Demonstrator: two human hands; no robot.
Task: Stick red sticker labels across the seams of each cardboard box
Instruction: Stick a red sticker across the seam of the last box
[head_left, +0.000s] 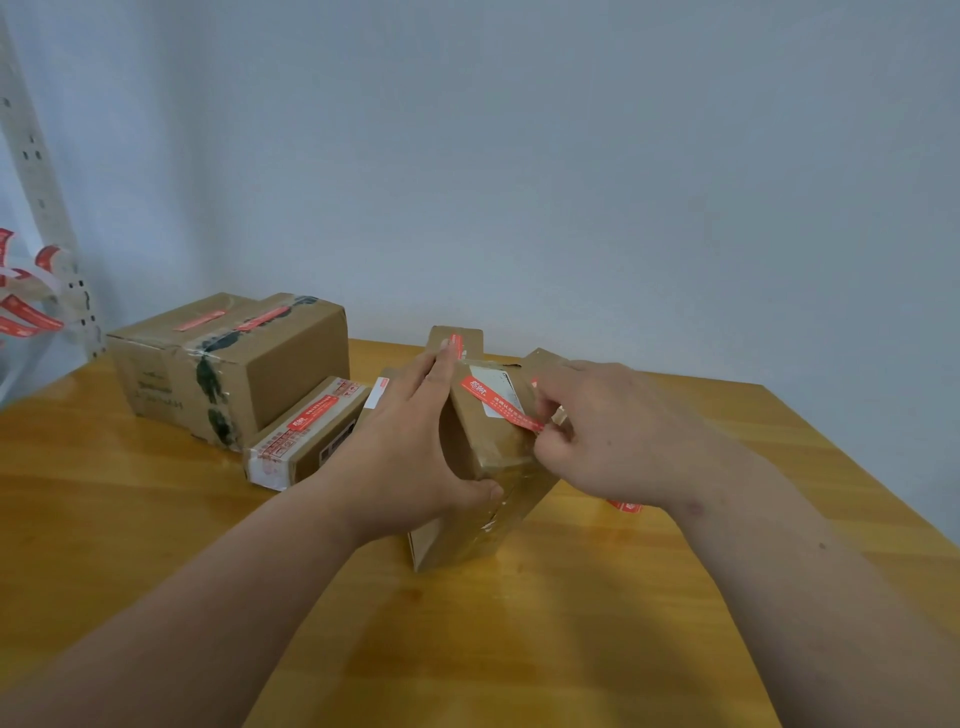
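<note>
A small cardboard box (496, 447) stands tilted on the wooden table (156, 519) in the middle of the view. My left hand (415, 447) grips its left side, fingers over the top edge and thumb at the near corner. A red sticker label (498, 405) runs diagonally across the box's top face. My right hand (613, 431) pinches the lower right end of that label at the box's edge. Another box (545, 361) sits partly hidden right behind.
A large taped box (228, 364) with red labels on top stands at the back left, a flat labelled box (306, 436) leaning in front of it. Loose red labels (26, 312) hang on a white perforated post (57, 249) at far left. A red sticker (626, 505) lies under my right wrist.
</note>
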